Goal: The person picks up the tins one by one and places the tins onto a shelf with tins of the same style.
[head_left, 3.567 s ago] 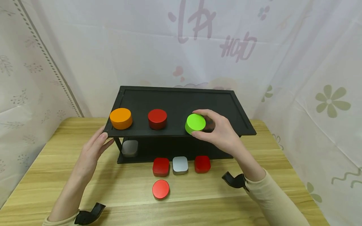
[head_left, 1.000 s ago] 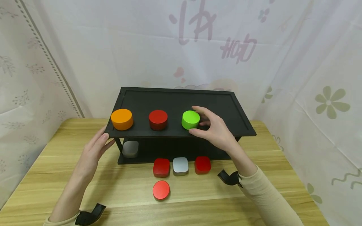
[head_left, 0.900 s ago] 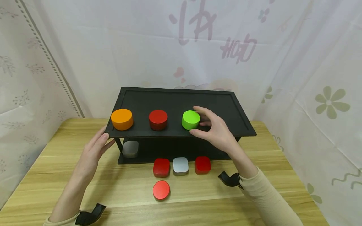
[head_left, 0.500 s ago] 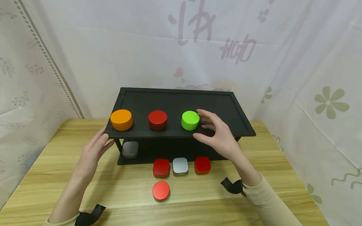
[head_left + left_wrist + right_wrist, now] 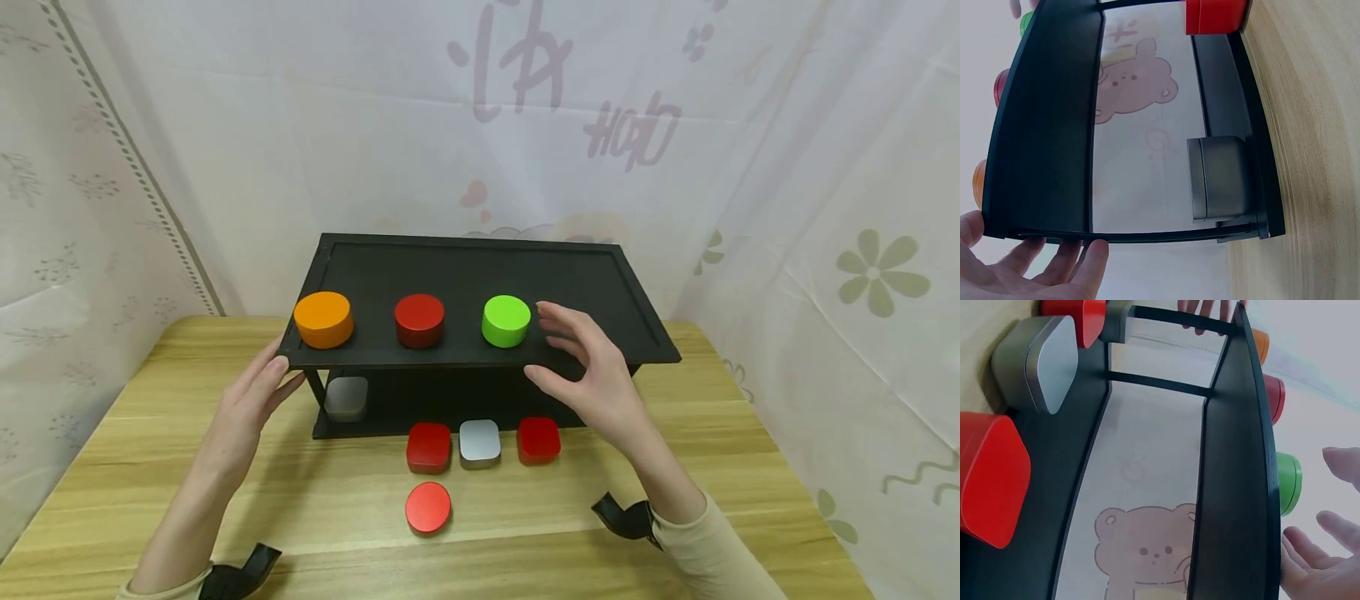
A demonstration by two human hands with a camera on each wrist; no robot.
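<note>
In the head view a two-tier black shelf [image 5: 465, 275] stands on the table. My left hand [image 5: 238, 410] holds its left front corner, thumb at the top board's edge and other fingers against the side frame, as the left wrist view shows. On the top board a round orange tin [image 5: 323, 320], a round dark red tin [image 5: 419, 321] and a round green tin [image 5: 506, 321] stand along the front. Just right of the green tin, my right hand [image 5: 592, 367] hovers with thumb and fingers spread, apart from it and holding nothing.
A grey square tin [image 5: 346, 398] sits on the lower tier at left. Before the shelf are two red square tins [image 5: 428, 447], a silver square tin [image 5: 479, 442] and a flat round red tin [image 5: 428, 507]. A patterned white cloth [image 5: 375, 125] hangs behind the wooden table [image 5: 337, 533].
The right hand shifted the green tin slightly left and back on the top board, let it go, and drew away to the right and toward me. The left hand stayed at the corner.
</note>
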